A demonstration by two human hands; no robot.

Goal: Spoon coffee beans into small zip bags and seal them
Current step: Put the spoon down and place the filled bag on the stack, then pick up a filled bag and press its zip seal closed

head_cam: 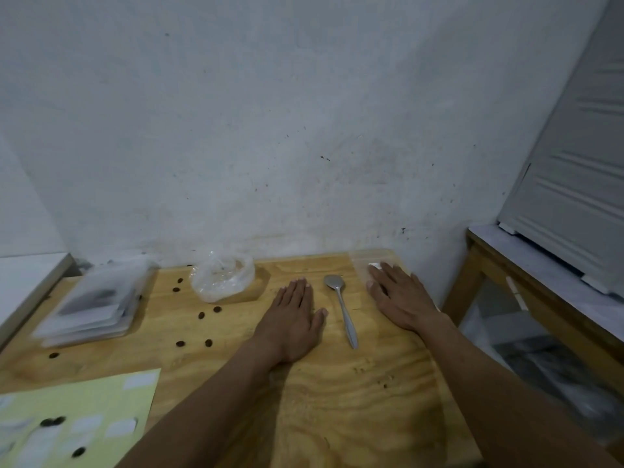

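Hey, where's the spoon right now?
In the head view the spoon lies flat on the wooden table, right of centre, between the left hand and the right hand, its bowl pointing toward the wall.

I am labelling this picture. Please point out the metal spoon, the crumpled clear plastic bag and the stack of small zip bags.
metal spoon [341, 307]: head view, on its handle.
crumpled clear plastic bag [221, 276]: head view, on its middle.
stack of small zip bags [93, 304]: head view, on the top bag.

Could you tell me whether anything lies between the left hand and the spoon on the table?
Nothing visible does: the left hand lies flat just left of the spoon, with only bare table between them.
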